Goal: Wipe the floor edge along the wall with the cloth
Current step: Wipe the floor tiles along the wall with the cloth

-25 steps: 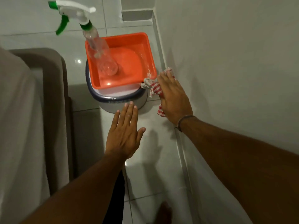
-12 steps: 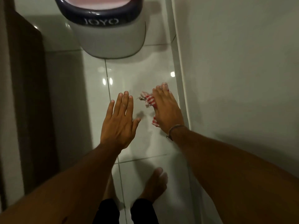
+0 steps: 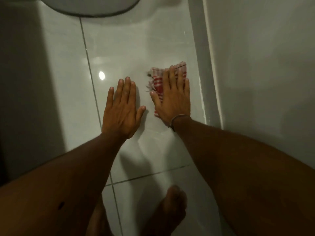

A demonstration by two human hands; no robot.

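A red-and-white checked cloth (image 3: 157, 80) lies flat on the glossy white floor tile, a short way left of the white skirting (image 3: 207, 79) at the foot of the wall. My right hand (image 3: 172, 97) presses down on the cloth with its fingers spread, covering most of it. A thin bracelet circles that wrist. My left hand (image 3: 121, 106) rests flat on the bare tile just left of the cloth, fingers apart, holding nothing.
The round base of a white bin (image 3: 90, 7) stands at the top edge. A dark furniture side (image 3: 20, 99) runs down the left. The white wall (image 3: 264, 65) fills the right. My bare foot (image 3: 167, 208) stands on the tiles below my arms.
My right hand has drawn the cloth back along the floor beside the wall, away from the bin. The view has tilted down, so the orange tub and spray bottle have left the frame.
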